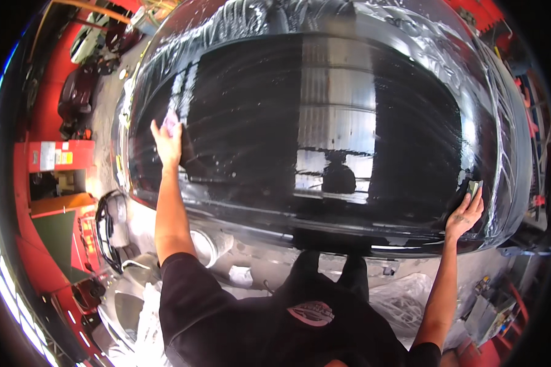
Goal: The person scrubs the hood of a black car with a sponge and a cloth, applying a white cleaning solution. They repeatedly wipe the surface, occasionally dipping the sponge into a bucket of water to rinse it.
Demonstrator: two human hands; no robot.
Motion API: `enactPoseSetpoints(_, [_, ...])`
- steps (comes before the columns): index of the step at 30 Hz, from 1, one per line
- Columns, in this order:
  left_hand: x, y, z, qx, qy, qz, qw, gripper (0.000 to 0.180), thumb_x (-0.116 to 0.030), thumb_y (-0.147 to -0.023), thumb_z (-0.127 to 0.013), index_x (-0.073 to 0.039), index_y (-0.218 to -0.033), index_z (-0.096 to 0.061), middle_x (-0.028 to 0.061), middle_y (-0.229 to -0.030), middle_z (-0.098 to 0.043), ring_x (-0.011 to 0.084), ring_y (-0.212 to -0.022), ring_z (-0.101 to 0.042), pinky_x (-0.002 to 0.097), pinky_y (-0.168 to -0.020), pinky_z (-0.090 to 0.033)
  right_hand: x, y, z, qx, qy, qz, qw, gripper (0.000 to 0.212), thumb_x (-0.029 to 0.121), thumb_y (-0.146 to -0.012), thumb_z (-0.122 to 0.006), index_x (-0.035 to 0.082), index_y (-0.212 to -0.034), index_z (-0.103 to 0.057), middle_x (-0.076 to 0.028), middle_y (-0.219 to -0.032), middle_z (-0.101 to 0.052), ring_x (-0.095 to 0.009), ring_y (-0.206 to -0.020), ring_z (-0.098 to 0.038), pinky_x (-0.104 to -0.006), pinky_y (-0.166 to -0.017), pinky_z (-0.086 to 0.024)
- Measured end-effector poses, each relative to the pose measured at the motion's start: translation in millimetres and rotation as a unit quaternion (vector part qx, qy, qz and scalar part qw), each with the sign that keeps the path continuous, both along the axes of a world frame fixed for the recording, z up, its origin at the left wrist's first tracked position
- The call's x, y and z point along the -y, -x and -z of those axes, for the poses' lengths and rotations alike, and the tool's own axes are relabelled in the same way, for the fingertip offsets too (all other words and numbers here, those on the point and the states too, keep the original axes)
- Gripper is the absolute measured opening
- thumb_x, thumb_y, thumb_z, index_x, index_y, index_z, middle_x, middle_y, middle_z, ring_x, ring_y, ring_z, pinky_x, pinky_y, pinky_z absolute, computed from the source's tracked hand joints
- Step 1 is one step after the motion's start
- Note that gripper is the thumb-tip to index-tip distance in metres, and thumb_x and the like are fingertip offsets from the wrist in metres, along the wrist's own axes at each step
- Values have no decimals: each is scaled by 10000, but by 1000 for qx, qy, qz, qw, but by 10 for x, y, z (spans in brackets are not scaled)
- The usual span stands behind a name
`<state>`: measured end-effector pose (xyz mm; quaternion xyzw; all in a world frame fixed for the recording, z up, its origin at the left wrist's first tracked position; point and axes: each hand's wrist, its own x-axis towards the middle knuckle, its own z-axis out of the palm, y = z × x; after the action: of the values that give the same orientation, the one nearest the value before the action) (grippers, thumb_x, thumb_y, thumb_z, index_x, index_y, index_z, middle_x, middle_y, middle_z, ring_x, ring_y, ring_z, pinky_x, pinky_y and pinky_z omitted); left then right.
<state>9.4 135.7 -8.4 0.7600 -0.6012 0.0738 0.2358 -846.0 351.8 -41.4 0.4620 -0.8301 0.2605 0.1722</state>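
Left fingers: the left hand (167,147) is grasping a soft-looking pink piece (171,120) at its fingertips, while one digit is standing out to the left, apart from the others.
Right fingers: the right hand (463,215) is gripping a small pale block (474,188), its fingers bending along the near side of it; a dark mark is showing on the back of the hand.
Pink piece: it is sitting over the left part of the panel; whether its underside is touching the surface, I cannot tell.
Pale block: it is resting by the right near corner of the panel, well apart from the pink piece.
Black panel: the glossy car panel (245,122) is stretching between and beyond both hands, carrying faint curved streaks and small light specks, and mirroring a bright ribbed strip and a dark head-like outline.
Clear film: wrinkled plastic film (245,24) is covering the bodywork along the far side and down the right.
Arms and shirt: both forearms are reaching forward, spread wide, from a dark shirt (245,324).
Floor: a white bucket (213,246) is standing beneath the panel's near edge, and crumpled clear sheeting (404,300) is lying to the right of the legs.
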Motion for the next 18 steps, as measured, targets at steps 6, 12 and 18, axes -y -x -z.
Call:
enactPoseSetpoints(6, [1405,1379,-249,-75,-1,24,997,681,-392,-1003,-648,-40,-1571,-518,244,-1491,-628,425,-1369,-607,492,-1157,-475,-12,-38,-82,18,9,2,1000,474,271,-1132,-564,90,-1570,-557,-258,-1447,-576,-432,-1288,-565,-501,-1097,-437])
enactPoseSetpoints(12, [2517,5081,-444,94,-57,193,975,304,-285,-983,-581,-33,-1073,-723,175,-1125,-719,320,-1019,-735,523,-819,-583,-55,-52,-121,46,-5,8,999,481,228,-1126,-571,75,-1581,-533,-234,-1457,-557,-418,-1282,-551,-489,-1093,-436])
enactPoseSetpoints(18, [2089,7328,-9,83,62,489,866,497,-392,-1010,-585,-39,-1356,-639,194,-1300,-669,391,-1259,-602,582,-1060,-446,63,-165,-39,82,-4,-14,997,487,232,-1127,-564,76,-1587,-523,-280,-1495,-518,-446,-1333,-514,-507,-1143,-401])
